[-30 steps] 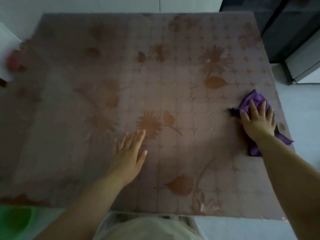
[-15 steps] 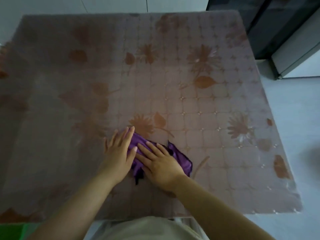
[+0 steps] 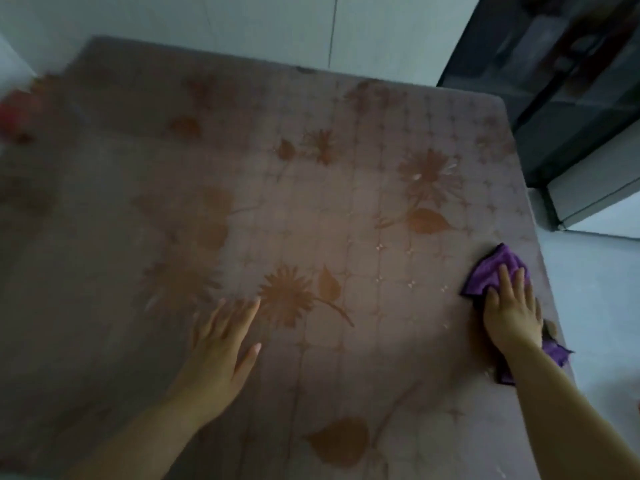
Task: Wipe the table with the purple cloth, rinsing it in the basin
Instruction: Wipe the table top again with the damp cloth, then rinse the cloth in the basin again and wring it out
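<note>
Tables: one table [image 3: 311, 209] is showing, covered in a flower print.
Cloths: one purple cloth [image 3: 490, 271] is lying on it.
Hands: two are showing, one left hand [image 3: 221, 344] and one right hand [image 3: 512, 308].
Cabinets: one dark cabinet [image 3: 571, 84] is standing past the far right corner.
Red objects: one red object [image 3: 14, 110] is showing at the left edge, too blurred to identify.

No text, label, brand, number or sign can be read anywhere in the view. The tabletop [image 3: 346, 220] bears only a printed pattern of flowers, leaves and grid lines, with no lettering. The purple cloth [image 3: 491, 275] shows no tag or mark on the part that can be seen.
</note>
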`<state>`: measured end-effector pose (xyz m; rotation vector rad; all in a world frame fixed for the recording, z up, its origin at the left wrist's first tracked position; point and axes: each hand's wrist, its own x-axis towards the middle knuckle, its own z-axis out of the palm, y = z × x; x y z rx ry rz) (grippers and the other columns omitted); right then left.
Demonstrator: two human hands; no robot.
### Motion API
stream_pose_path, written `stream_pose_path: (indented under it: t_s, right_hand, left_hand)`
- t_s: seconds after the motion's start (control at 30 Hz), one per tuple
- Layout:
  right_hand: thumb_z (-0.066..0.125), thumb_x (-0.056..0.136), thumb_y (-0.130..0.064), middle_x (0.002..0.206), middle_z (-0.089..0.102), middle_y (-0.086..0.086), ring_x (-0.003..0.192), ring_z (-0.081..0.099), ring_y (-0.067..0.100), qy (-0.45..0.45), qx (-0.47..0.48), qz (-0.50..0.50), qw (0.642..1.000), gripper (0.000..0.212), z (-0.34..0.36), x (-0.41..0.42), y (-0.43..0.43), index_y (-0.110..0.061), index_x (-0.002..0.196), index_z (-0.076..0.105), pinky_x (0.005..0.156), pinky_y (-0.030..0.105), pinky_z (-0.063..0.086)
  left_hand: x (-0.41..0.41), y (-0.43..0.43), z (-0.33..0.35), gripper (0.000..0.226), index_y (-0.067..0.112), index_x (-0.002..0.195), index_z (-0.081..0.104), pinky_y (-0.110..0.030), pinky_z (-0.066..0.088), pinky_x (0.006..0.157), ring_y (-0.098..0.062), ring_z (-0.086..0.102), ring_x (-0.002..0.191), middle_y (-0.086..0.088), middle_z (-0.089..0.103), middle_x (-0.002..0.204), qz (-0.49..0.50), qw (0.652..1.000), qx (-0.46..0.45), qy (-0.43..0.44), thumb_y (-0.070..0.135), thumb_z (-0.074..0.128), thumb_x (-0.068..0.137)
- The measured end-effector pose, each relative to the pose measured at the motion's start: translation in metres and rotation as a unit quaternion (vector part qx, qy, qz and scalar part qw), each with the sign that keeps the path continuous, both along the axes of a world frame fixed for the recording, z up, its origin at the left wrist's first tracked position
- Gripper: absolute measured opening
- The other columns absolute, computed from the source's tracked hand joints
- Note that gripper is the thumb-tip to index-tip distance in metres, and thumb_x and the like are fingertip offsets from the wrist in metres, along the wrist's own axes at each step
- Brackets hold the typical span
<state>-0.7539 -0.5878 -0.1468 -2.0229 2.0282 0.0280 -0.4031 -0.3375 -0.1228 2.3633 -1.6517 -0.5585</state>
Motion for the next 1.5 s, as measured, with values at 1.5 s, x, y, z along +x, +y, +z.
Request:
stream_pose_path:
  t_s: [1.5]
  right_hand:
    - [0.034,0.095,-0.007,0.142,0.042,0.017,0.125,0.042,0.036,-0.142,-0.024,0.373,0.917,0.045,-0.003,0.654,0.506,-0.015,0.139,0.038,0.098,0.046,0.038]
  left_hand:
    - [0.354,0.640,-0.014,0.085,0.025,0.140,0.025,-0.043,0.008,0.113,-0.022,0.018,0.140,0.003,0.028,0.149,0.483,0.873,-0.036,0.053,0.059,0.003,0.065]
